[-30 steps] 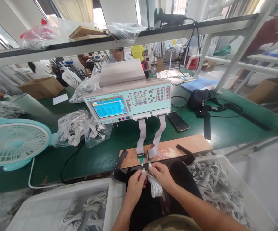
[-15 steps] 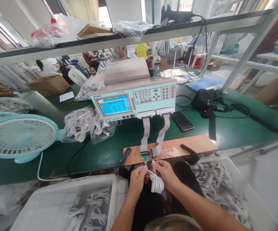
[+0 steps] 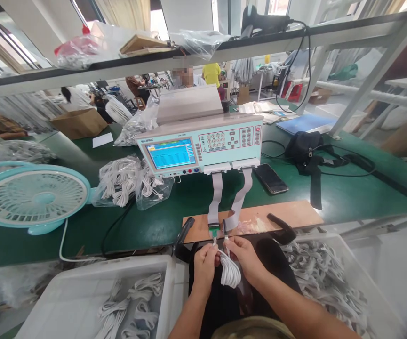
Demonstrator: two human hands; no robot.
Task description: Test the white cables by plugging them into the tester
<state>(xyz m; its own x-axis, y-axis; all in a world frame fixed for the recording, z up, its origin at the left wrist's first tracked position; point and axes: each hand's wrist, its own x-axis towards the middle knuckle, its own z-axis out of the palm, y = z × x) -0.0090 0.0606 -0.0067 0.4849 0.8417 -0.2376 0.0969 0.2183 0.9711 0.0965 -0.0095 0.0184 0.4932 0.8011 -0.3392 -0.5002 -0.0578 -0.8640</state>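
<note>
A coiled white cable (image 3: 230,272) hangs between my two hands. My left hand (image 3: 206,260) pinches one end of it, at a plug against the small green circuit board (image 3: 215,232). The other end is pinched in my right hand (image 3: 240,253), right below the connector of the second ribbon. Two grey ribbon cables (image 3: 215,197) run from these connectors up to the front of a cable tester (image 3: 203,143) with a lit blue screen (image 3: 171,154). My fingers partly hide both plugs.
A wooden board (image 3: 256,220) lies along the table edge under the connectors. White bins with bundled cables stand at left (image 3: 170,282) and right (image 3: 351,256). On the green table are a fan (image 3: 35,197), bagged cables (image 3: 120,181), a phone (image 3: 271,179) and a black bag (image 3: 304,148).
The view has shifted slightly, so the scene sits a little further right. Both hands keep their hold on the cable ends; the tester's screen shows a somewhat different display.
</note>
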